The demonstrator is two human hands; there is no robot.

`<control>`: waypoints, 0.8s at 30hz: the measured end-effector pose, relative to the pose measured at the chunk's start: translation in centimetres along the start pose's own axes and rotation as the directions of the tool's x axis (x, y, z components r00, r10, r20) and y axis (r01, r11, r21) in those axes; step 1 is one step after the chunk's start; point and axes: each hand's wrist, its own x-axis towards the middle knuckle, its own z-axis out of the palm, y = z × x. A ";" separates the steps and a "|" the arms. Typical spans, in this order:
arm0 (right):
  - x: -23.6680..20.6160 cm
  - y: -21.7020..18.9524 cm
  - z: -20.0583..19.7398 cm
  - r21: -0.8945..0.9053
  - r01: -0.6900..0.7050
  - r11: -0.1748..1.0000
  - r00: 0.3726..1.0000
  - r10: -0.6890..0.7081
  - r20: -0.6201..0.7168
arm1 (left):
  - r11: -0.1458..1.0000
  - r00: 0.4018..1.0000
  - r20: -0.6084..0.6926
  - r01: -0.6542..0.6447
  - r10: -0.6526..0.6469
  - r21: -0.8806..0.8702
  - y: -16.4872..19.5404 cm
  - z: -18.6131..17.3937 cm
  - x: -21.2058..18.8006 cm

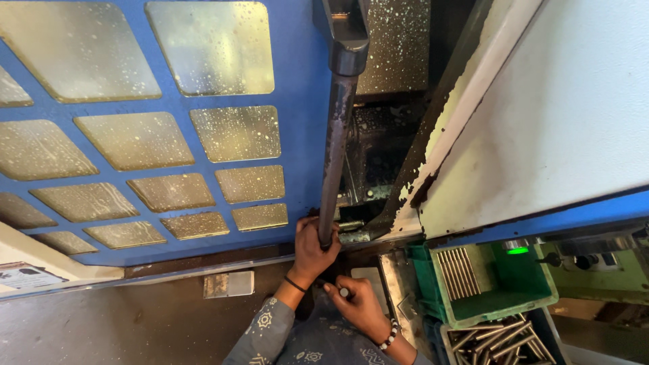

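- The left hand point(312, 249), low in the middle of the frame, has its fingers wrapped tight around the bottom end of a long dark handle bar point(336, 142) that runs up the right edge of the blue door point(301, 101).
- The right hand point(359, 305), just below and to the right, has its fingers curled around a small metal rod point(344, 292); only the round end shows above the fist.
- The door looks partly open: a dark gap point(378, 155) to the machine's inside shows between the handle bar and the white panel point(554, 108) at right. Whether it is being slid open or closed cannot be told.
- The rod is not yet in the machine, so loading seems to be left.
- Room is tight: the gap is narrow, bounded by the bar on the left and the chipped slanted edge of the white panel on the right.
- At lower right a green bin point(534, 284) and a tray of rods point(503, 338) sit close to the right elbow.
- The door's windows point(209, 47) are spattered with droplets.
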 end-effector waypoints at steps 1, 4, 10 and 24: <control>0.0 0.0 0.0 0.010 0.011 1.000 1.000 -0.011 0.001 | 1.000 1.000 -0.001 -0.002 0.002 0.001 0.0 0.0 0.0; 0.1 -0.2 -0.1 0.023 -0.016 1.000 1.000 0.016 0.009 | 1.000 1.000 -0.006 -0.006 0.006 -0.002 0.0 0.0 0.0; 0.3 -0.4 -0.2 -0.029 -0.018 0.999 1.000 0.018 0.004 | 1.000 1.000 -0.010 -0.012 0.012 -0.002 -0.1 0.1 0.1; 0.3 0.3 -0.3 0.002 -0.030 1.000 0.999 0.030 0.018 | 1.000 1.000 -0.004 0.015 -0.015 -0.007 -0.3 0.4 -0.1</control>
